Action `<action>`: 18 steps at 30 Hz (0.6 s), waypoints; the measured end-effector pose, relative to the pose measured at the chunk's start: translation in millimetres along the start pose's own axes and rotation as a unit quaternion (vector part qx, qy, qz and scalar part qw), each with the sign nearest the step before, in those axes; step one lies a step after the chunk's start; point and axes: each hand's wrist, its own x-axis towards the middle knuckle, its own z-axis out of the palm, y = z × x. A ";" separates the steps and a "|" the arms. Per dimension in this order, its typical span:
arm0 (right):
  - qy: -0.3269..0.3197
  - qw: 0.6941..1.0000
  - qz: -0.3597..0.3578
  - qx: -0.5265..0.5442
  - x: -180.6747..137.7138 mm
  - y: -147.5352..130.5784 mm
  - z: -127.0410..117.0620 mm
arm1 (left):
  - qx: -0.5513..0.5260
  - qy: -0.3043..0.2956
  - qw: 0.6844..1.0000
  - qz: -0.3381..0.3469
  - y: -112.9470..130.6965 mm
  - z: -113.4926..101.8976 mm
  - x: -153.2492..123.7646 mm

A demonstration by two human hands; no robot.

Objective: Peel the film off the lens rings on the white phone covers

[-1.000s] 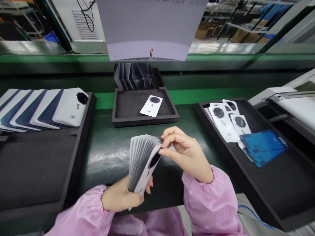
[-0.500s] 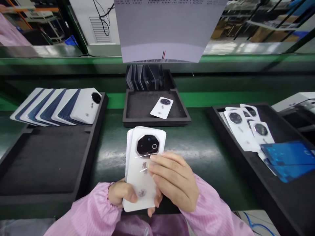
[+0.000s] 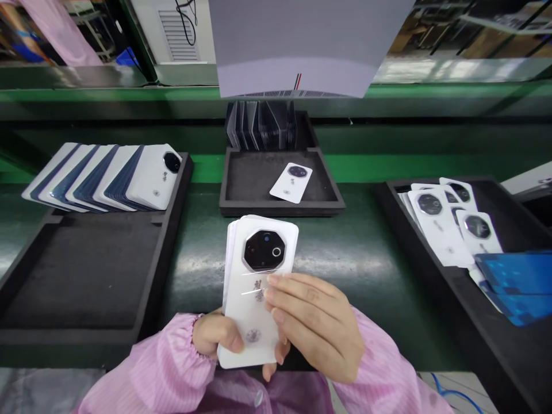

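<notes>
- Green counter (image 3: 366,259) on a factory line; grey sheet (image 3: 310,46) hangs at 12 o'clock, another person's pink sleeve (image 3: 56,29) far off at 11.
- Stack of back covers (image 3: 259,290): white, camera window (image 3: 263,250) facing up. It's held above the counter at 6 o'clock, close to the body, touching no tray.
- Left hand (image 3: 213,339): wrapped round the stack's lower left edge, thumb on its front face, other fingers curled behind & under. Closed firmly on it.
- Right hand (image 3: 319,328): fingers (image 3: 280,299) pressed together, tips flat on the stack's front face just below the camera window, toward its 3 o'clock edge. Thumb hidden, so can't tell if it pinches or only rests.
- Left tray (image 3: 86,276) at 9 o'clock: fanned row of covers (image 3: 107,175) along its far end.
- Middle tray (image 3: 241,184) at 12: single cover (image 3: 291,182) lying flat, upright covers (image 3: 263,123) racked behind it.
- Right tray (image 3: 431,299) at 3: loose covers (image 3: 435,230) overlapping, blue films (image 3: 517,282) beside them.
- Handling, my read:
  - Stack edges look slightly stepped at the top left, so squaring it wants light side pressure w/ both hands, not pressure on the face.
  - Fingertips are best kept off the camera window & glossy face (smudges).
  - Left grip should sit low & snug so the thin covers don't fan or slip out the bottom.
</notes>
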 end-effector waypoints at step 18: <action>-0.018 1.000 0.021 0.012 -1.3 2.7 -0.4 | -0.032 0.008 0.999 -0.022 -6.2 -7.7 -1.8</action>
